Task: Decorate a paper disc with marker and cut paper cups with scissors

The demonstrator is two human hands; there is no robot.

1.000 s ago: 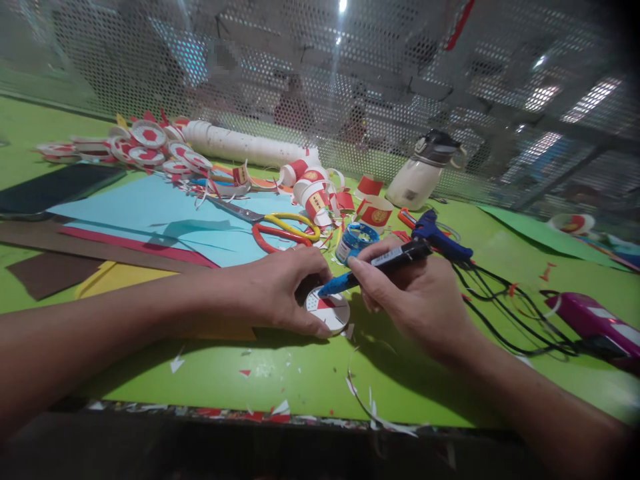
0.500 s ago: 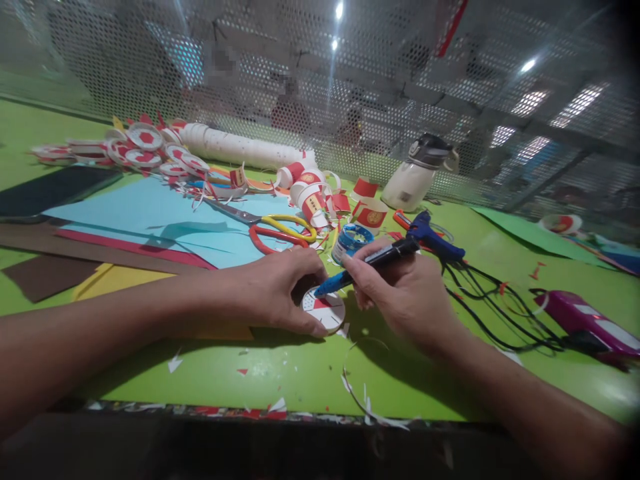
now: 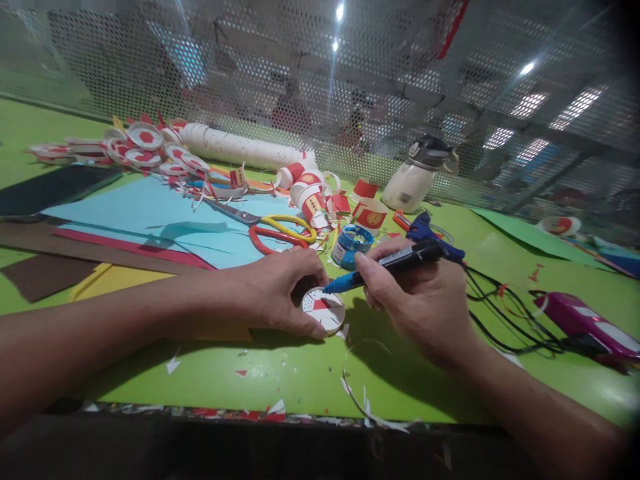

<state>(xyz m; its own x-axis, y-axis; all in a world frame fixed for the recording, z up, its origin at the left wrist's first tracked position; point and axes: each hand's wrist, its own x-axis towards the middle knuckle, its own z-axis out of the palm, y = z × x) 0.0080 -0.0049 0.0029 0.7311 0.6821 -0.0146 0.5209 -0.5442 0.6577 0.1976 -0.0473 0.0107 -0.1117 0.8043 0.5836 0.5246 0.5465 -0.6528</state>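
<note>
A small round white disc (image 3: 327,319) lies on the green table with a red patch, dark lines and dots on its face. Thumb and fingers of my left hand (image 3: 280,290) grip its left edge and hold it in place. In my right hand (image 3: 417,300) is a marker pen (image 3: 395,262) with a blue-stained tip end and a dark barrel, slanting down to the left. Its tip is at the disc's upper edge; whether it touches I cannot tell. Just behind the pen stands an uncapped blue jar (image 3: 351,247).
Scissors (image 3: 280,230) with red and yellow handles lie on light blue paper (image 3: 125,210). Behind are finished-looking discs (image 3: 145,137), cut paper cups (image 3: 310,193) and a bottle (image 3: 415,177). To the right are a blue glue gun (image 3: 425,233), black cables and a purple device (image 3: 590,323).
My right hand has shifted right with the marker, and the tip has moved right and slightly up along the disc. My left hand and the disc stay in place.
</note>
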